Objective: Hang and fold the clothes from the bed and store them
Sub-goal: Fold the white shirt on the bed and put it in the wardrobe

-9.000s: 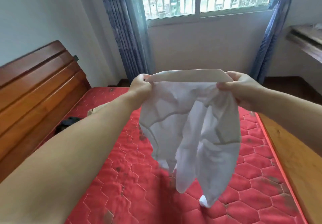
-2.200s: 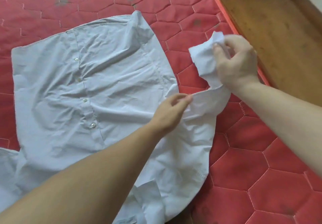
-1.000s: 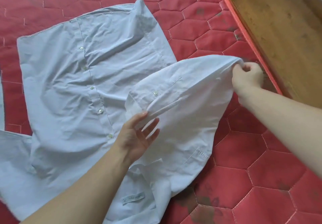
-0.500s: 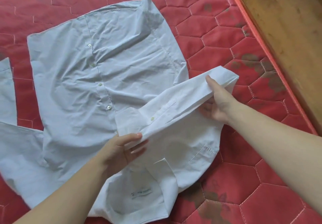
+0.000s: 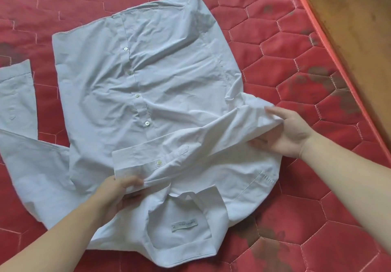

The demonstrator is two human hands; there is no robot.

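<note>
A pale white-blue button shirt lies front up on the red quilted mattress, collar and label nearest me. One sleeve is folded across the chest. My left hand pinches its cuff end near the collar. My right hand holds the sleeve's fold at the shoulder, thumb on top and fingers under the cloth. The other sleeve lies spread out at the left.
A wooden bed rail runs along the mattress's right edge. The mattress has dark stains at the right and below the collar. Bare red mattress surrounds the shirt.
The sleeve, held out to the right a second ago, has been brought over the shirt's chest and lowered. Both hands moved down with it; the view shifted slightly.
</note>
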